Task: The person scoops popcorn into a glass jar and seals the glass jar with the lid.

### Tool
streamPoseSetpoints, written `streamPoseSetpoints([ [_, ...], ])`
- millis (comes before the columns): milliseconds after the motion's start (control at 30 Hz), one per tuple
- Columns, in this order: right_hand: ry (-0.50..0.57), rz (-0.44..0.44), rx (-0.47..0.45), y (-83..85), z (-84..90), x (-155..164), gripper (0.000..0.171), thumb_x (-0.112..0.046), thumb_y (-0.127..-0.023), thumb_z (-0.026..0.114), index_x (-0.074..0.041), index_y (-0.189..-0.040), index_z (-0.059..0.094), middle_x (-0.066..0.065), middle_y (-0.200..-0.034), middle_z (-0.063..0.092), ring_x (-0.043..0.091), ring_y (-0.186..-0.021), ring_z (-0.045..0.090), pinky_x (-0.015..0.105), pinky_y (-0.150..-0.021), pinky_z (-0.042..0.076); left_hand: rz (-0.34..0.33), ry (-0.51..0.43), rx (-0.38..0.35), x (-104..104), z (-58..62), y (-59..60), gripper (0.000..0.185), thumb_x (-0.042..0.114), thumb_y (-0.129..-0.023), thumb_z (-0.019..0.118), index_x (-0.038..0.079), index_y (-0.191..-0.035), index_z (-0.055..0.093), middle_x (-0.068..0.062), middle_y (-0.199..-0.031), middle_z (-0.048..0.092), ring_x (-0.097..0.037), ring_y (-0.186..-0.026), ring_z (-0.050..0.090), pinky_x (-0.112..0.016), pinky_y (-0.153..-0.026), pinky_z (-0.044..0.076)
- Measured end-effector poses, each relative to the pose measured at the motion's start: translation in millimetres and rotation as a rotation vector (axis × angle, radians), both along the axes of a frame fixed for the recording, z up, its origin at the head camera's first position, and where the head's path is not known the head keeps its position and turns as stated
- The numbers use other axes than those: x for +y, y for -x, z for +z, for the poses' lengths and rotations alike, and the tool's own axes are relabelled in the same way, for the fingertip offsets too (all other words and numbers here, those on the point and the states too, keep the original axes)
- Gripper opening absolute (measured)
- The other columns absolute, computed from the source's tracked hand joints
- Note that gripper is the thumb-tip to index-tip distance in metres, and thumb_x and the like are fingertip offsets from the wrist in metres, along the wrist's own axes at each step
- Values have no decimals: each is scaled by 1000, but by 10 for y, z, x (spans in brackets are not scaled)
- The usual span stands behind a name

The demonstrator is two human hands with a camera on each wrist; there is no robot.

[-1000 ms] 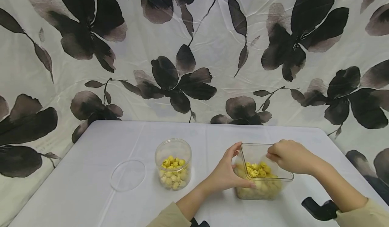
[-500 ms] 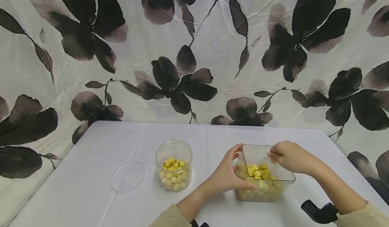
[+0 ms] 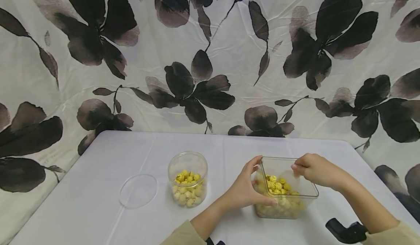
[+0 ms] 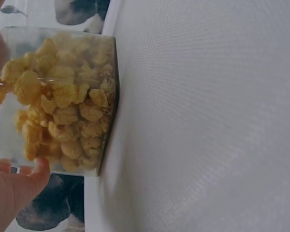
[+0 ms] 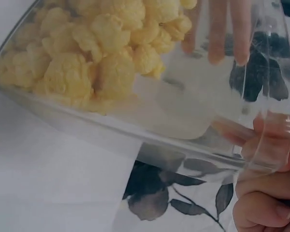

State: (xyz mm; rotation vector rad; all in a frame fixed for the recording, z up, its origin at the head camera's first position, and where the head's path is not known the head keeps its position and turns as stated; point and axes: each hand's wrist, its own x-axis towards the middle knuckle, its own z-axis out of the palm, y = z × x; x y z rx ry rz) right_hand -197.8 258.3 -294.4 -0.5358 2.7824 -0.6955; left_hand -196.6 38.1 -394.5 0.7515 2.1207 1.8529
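Square clear container (image 3: pixel 285 197) sitting lower right of centre in the head view, on the white tabletop (image 3: pixel 131 154), about half full of yellow puffed snack pieces (image 3: pixel 277 186). Tilted a bit, near edge lower, judging from the right wrist view, where the pieces (image 5: pixel 101 53) pile toward one side of the clear wall (image 5: pixel 193 125).

Left hand (image 3: pixel 244 186) wrapped on the container's left corner: thumb up along the far-left rim, fingers curled along the near side, fingertip reaching past the middle of the front wall. From the left wrist view, only a thumb or finger (image 4: pixel 14 188) at the bottom left pressed against the container wall (image 4: pixel 63 101), snack pieces showing through.

Right hand (image 3: pixel 315 170) gripping the far-right rim, fingers curled over the edge. Right wrist view confirms it: fingertips (image 5: pixel 261 208) pinching the clear rim at lower right, with the other hand's fingers visible through the plastic at the top.

Left of the container, near but apart: round clear jar (image 3: pixel 187 177), open, partly filled with the same yellow pieces. Further left, flat round clear lid (image 3: pixel 138 189) lying on the tabletop. Black-and-white floral cloth (image 3: pixel 210 55) filling the upper frame. Black object (image 3: pixel 344 232) at the bottom right edge, can't tell what.
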Motion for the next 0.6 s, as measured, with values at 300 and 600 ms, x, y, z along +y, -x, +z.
streamPoseSetpoints([
  [300, 50, -33, -55, -3, 29, -27, 24, -9, -95, 49, 3, -86, 67, 2, -69, 56, 14, -53, 44, 32, -56, 41, 4, 3, -2, -9, -1, 2, 109, 18, -62, 88, 35, -144, 20, 13, -145, 24, -16, -133, 27, -28, -98, 37],
  [600, 142, -29, -149, -22, 22, -19, 24, -11, -96, 48, 2, -85, 65, -3, -49, 38, 10, -43, 32, 28, -46, 33, 6, 15, 3, 5, -12, 2, 109, 18, -62, 88, 34, -145, 20, 12, -145, 24, -16, -133, 27, -28, -97, 38],
])
